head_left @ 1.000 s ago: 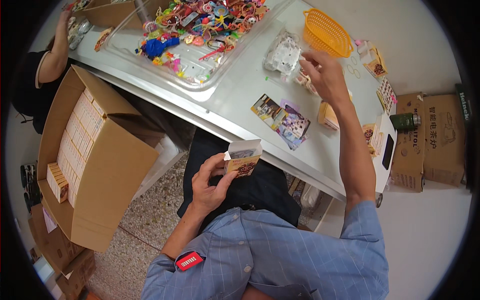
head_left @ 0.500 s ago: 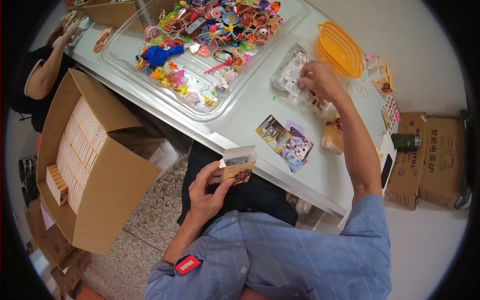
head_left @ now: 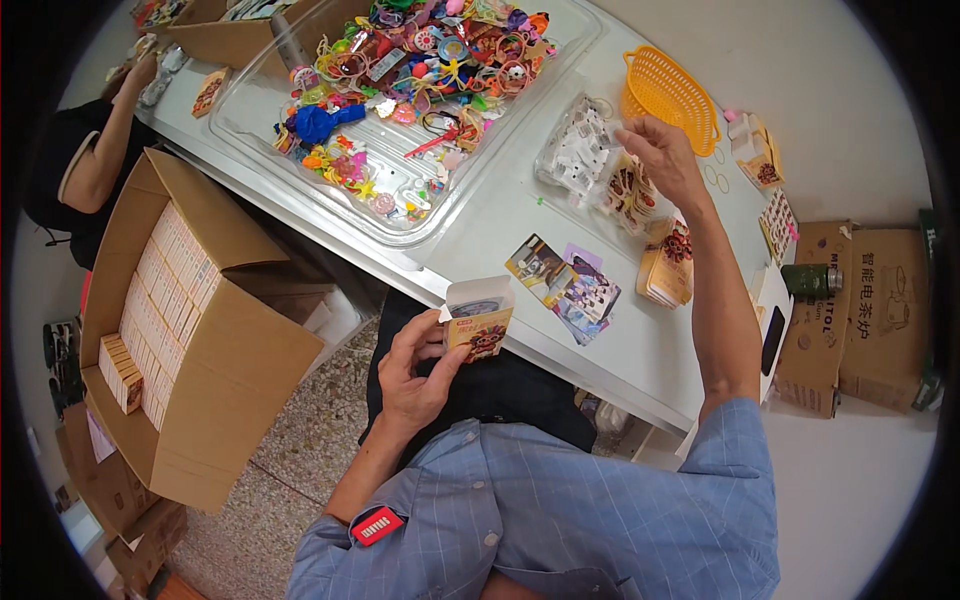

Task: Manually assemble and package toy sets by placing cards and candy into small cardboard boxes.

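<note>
My left hand [head_left: 415,375] grips a small yellow printed box [head_left: 480,333] at the table's front edge. Its top flap stands up, and something greyish shows inside. Over the see-through tray, my right hand [head_left: 665,165] is closed in a pinch; whatever its fingertips may hold is too small to make out. Below that hand lie small white pieces [head_left: 578,150] and, beside them, printed brown-and-cream pieces [head_left: 630,195]. Several picture cards [head_left: 568,290] lie fanned out between my hands. A stack of yellow printed cartons [head_left: 665,275] stands by my right forearm.
A large see-through bin [head_left: 425,235] holds many colourful trinkets. A yellow basket [head_left: 670,95] leans at the back right. On the left, an open cardboard box [head_left: 230,390] is packed with small boxes. Another person's arm [head_left: 100,160] shows at far left. A green flask [head_left: 812,280] is at right.
My right hand has lifted slightly and shifted away from the white pieces, uncovering more of the printed pieces. My left hand still holds the box in nearly the same place.
</note>
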`<state>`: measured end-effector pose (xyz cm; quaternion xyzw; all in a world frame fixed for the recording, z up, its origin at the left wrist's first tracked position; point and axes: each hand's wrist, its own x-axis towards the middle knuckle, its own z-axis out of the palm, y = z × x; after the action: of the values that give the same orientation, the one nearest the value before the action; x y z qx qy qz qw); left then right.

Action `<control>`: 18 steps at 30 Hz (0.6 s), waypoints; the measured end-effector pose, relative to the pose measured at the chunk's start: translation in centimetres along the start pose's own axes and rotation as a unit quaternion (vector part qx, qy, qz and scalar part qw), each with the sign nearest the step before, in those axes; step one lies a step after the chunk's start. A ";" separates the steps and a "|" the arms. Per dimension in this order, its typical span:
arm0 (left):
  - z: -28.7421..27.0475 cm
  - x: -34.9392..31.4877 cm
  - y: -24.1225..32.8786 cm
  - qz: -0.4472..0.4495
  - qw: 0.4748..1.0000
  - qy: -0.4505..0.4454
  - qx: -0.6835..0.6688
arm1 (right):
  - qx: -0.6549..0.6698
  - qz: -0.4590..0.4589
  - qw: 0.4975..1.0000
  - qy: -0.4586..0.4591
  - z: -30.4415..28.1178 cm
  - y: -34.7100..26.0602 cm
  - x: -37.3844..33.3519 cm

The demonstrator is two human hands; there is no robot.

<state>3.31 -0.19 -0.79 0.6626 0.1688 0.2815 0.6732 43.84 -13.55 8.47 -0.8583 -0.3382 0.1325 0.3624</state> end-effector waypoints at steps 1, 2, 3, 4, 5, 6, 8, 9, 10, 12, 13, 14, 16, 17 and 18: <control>0.1 0.0 0.1 0.002 1.000 0.002 0.001 | 0.054 0.017 0.998 -0.010 -0.2 0.3 -0.1; 0.1 0.1 0.2 0.003 1.000 0.002 0.002 | 0.055 0.016 0.998 -0.009 -0.2 -0.1 -0.3; 0.2 0.2 0.3 -0.001 1.000 0.003 -0.007 | 0.100 0.021 0.995 -0.006 -0.1 -0.3 -0.7; 0.3 0.3 0.4 -0.005 1.000 0.004 -0.017 | 0.145 0.026 0.989 -0.002 -0.1 -0.6 -1.3; 0.4 0.4 0.5 -0.005 1.000 0.007 -0.015 | 0.147 0.024 0.989 -0.004 0.2 -1.5 -1.9; 0.5 0.5 0.5 -0.006 1.000 0.010 -0.017 | 0.175 0.023 0.984 -0.008 0.5 -2.7 -2.7; 0.9 0.9 0.5 -0.008 1.000 0.016 -0.018 | 0.204 0.022 0.979 -0.015 1.0 -4.6 -4.7; 1.2 1.1 0.7 -0.003 0.999 0.014 -0.033 | 0.222 0.018 0.974 -0.034 1.4 -5.3 -5.9; 1.4 1.2 0.8 0.002 0.999 0.012 -0.049 | 0.240 0.015 0.969 -0.054 1.8 -6.0 -7.1; 1.7 1.4 0.7 0.013 0.999 0.006 -0.045 | 0.215 -0.073 0.973 -0.044 3.6 -8.0 -9.6; 1.8 1.3 0.8 0.024 0.999 -0.004 -0.044 | 0.186 -0.159 0.969 -0.031 4.3 -9.0 -10.6; 1.8 1.2 0.9 0.008 0.999 -0.003 -0.053 | 0.186 -0.159 0.969 -0.031 4.7 -9.6 -11.4; 1.8 0.9 0.9 0.018 0.999 -0.001 -0.037 | 0.121 -0.205 0.968 -0.084 5.4 -10.6 -12.6; 1.8 0.8 0.9 0.030 0.999 0.000 -0.022 | 0.120 -0.205 0.968 -0.083 5.8 -10.8 -13.1; 1.8 0.7 0.9 0.030 0.999 0.000 -0.023 | 0.111 -0.203 0.969 -0.092 6.2 -10.9 -13.5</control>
<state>4.82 -1.27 0.36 0.6522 0.1420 0.3052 0.6792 25.73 -13.82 11.65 -0.7105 -0.5199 0.1711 0.4422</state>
